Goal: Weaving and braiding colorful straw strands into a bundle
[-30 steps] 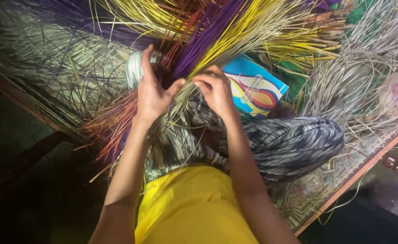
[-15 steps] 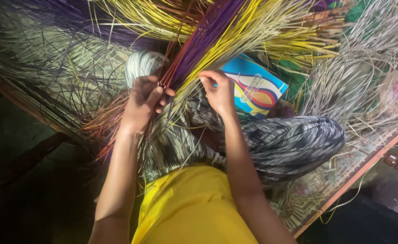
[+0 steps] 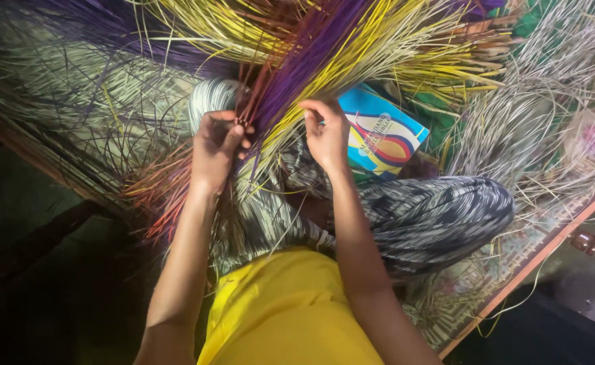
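Purple dyed straw bundle (image 3: 304, 67) fans upward over the lap; left hand (image 3: 215, 145) pinches its strands, right hand (image 3: 326, 132) grips yellow straws (image 3: 392, 47) (both closed). Woven mat (image 3: 486, 284) covers a wooden-edged platform; surroundings dim

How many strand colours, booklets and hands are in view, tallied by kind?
Strand colours near the hands: 3 (purple strands, yellow strands, orange strands)
Blue booklet: 1
Hands: 2 (left hand, right hand)
Total: 6
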